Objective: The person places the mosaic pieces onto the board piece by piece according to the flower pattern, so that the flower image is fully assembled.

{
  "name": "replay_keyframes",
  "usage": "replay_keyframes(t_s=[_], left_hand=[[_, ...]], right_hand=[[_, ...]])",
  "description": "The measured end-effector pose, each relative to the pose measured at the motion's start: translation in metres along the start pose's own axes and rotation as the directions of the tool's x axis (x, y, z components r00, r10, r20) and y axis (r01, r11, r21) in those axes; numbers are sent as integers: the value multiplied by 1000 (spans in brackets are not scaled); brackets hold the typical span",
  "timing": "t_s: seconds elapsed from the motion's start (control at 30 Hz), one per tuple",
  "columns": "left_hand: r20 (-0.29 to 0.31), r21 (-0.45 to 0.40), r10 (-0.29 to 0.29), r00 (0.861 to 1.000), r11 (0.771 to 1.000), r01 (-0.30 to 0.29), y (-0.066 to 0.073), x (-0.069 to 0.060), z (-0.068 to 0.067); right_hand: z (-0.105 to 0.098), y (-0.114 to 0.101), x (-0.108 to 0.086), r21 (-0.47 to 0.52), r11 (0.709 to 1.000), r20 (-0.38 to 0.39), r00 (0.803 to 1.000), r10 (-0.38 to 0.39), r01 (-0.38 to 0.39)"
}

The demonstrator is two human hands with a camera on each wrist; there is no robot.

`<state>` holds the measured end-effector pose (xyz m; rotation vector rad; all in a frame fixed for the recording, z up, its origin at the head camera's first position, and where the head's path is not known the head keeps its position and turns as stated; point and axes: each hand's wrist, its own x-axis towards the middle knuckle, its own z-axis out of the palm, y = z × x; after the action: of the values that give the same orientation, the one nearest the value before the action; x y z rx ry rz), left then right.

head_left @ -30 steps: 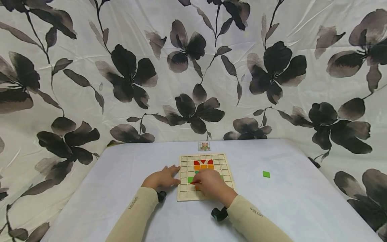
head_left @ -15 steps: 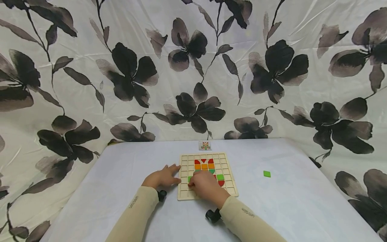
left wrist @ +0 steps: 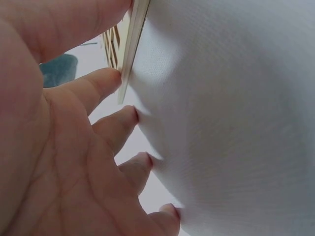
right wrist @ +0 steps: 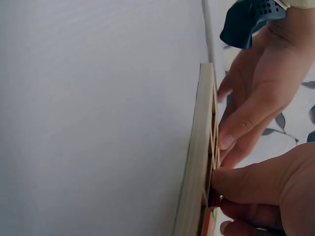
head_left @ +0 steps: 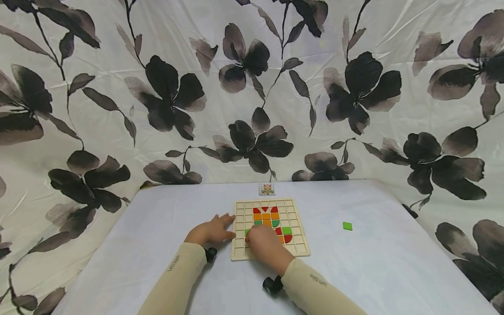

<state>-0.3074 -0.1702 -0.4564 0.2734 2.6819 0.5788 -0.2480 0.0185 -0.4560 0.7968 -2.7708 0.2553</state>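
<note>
A wooden grid board (head_left: 238,255) lies on the table, with red, orange and green tiles in several of its cells. Against the board's left edge rest the thumb and a finger of my left hand (head_left: 210,229), its fingers spread. My right hand (head_left: 267,245) is over the lower left of the pattern and hides the cells beneath. In the right wrist view, its thumb and fingers pinch a dark red tile (right wrist: 214,198) at the board's surface; the tile's full shape is hidden. Orange tiles (head_left: 266,216) and a green square tile (head_left: 286,230) show beside this hand.
A loose green tile (head_left: 347,226) lies on the white tablecloth to the right of the board. Behind the board is a small pattern card (head_left: 267,189), near the table's far edge. A floral cloth (head_left: 252,87) hangs behind the table.
My right hand has shifted slightly left and lowered the red tile to the board, uncovering red and orange tiles on the right. My left hand stays at the edge.
</note>
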Motion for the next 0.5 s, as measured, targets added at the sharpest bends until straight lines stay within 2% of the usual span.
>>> replay_keyframes(t_s=[0.23,0.37,0.5], left_hand=[[-3,6,4,1000,1000,-4,-1,0,0],[-5,3,-2,1000,1000,2,-1,0,-1],[-2,6,-12,1000,1000,12,-1,1,-1]], right_hand=[[-1,1,7,75,988,132,984,123,-133],[-2,11,7,147,981,173,979,103,-129],[-12,30,4,189,978,184,982,48,-83]])
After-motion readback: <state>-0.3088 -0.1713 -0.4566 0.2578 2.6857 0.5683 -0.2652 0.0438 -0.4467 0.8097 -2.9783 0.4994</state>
